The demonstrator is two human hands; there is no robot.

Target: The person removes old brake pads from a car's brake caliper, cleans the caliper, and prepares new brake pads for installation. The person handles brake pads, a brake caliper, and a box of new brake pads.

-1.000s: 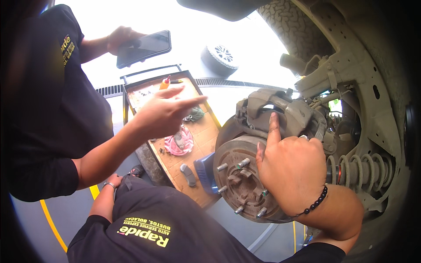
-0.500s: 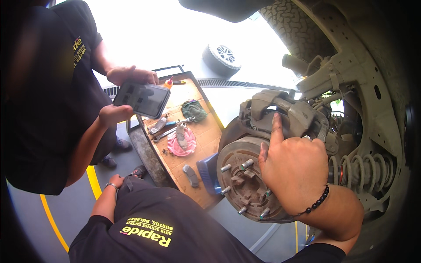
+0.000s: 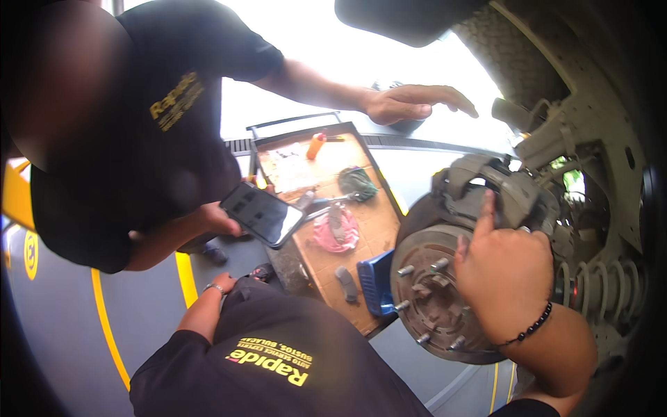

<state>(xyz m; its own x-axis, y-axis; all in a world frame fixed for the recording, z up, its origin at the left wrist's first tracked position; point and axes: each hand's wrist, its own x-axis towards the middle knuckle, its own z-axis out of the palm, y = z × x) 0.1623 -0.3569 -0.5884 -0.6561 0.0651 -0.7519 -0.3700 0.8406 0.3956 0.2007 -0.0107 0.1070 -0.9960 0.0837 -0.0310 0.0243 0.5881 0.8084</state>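
Since the earlier frames the co-worker's hand (image 3: pixel 410 103) has swung from the phone (image 3: pixel 262 213) toward upper centre, spread above the brake caliper (image 3: pixel 486 191). Right hand (image 3: pixel 504 271), centre right, rests loosely curled on the brake disc (image 3: pixel 424 292), forefinger up on the caliper, gripping nothing; steady pressure there seems best. Left hand (image 3: pixel 222 283) lies low, its grip hidden.

right hand (image 3: pixel 504 274) on brake caliper (image 3: pixel 486 191), rusty disc (image 3: pixel 427 299)

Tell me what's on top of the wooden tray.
On the tray: an orange bottle, a green rag, a pink rag with a dark part on it, and a brake pad. A co-worker's phone covers its left edge.
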